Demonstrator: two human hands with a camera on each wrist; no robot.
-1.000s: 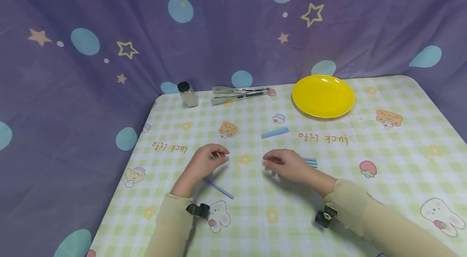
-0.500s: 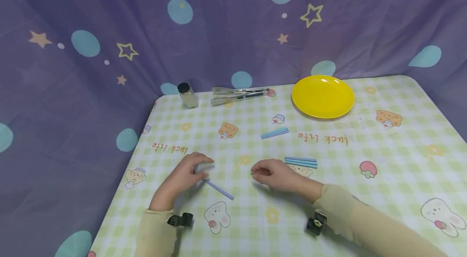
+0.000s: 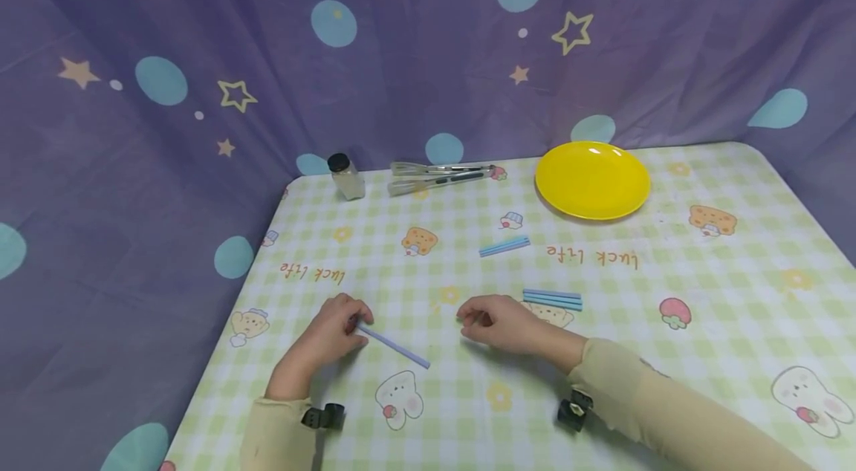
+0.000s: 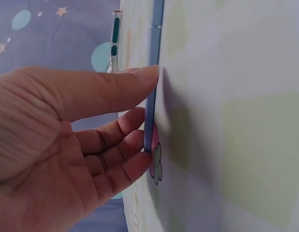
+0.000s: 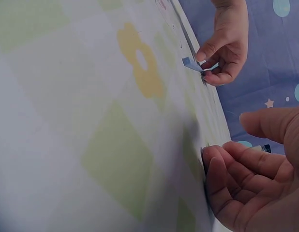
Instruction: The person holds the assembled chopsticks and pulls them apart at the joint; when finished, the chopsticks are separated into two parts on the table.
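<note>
My left hand (image 3: 328,333) has its thumb and fingers around one end of a slim purple-blue stick (image 3: 397,348) that looks like a capped pen. In the left wrist view, the thumb lies against one side of the stick (image 4: 153,53) and curled fingertips touch the other; a seam crosses its barrel. The far end points toward the front middle of the table. My right hand (image 3: 504,322) hovers low over the cloth, fingers loosely curled, holding nothing. Just behind its wrist lies a row of similar blue sticks (image 3: 552,299). Another small group of sticks (image 3: 504,246) sits farther back.
A yellow plate (image 3: 593,181) stands at the back right. Tongs (image 3: 461,176) lie along the back edge, beside a black-lidded clear jar (image 3: 346,177) at the back left. A checked cloth (image 3: 468,411) covers the table, and a purple curtain (image 3: 401,70) hangs behind.
My left hand has moved left and toward me, then closed its fingers on the purple-blue stick's end. My right hand has shifted left and slightly nearer, uncovering the row of sticks.
</note>
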